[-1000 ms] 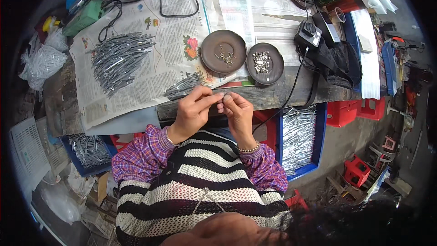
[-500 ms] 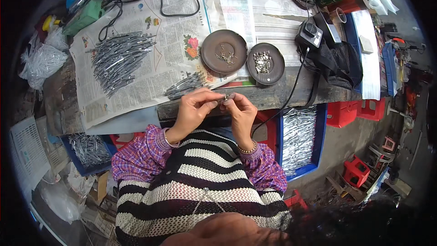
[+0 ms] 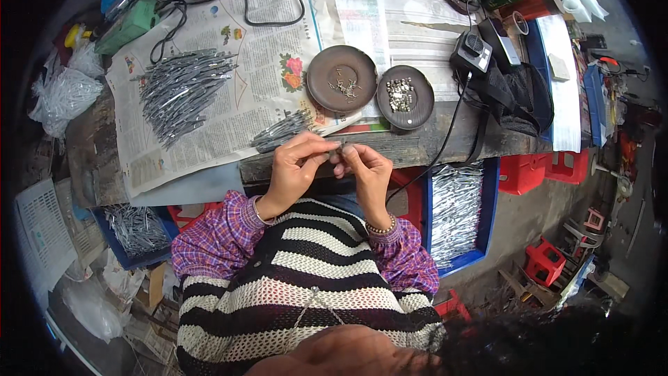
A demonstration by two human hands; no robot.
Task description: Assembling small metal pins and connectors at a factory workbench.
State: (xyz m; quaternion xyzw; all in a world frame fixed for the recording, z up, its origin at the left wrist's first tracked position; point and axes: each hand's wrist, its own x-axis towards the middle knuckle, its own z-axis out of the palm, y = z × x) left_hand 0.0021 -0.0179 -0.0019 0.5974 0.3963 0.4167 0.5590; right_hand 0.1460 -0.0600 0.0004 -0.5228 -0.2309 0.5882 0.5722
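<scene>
Newspaper (image 3: 263,63) on wooden bench (image 3: 417,147)

a tiny greyish piece (image 3: 343,145), mostly hidden, sits between left grip (image 3: 295,168) and right grip (image 3: 369,170).

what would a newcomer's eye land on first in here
Probably the broad pile of slim silvery pieces on the newspaper, at left. Then a larger dark dish and a smaller dark dish, side by side near the middle, both holding small bits. Nearer, the left hand and right hand have their fingers close together at a tiny piece.
</scene>
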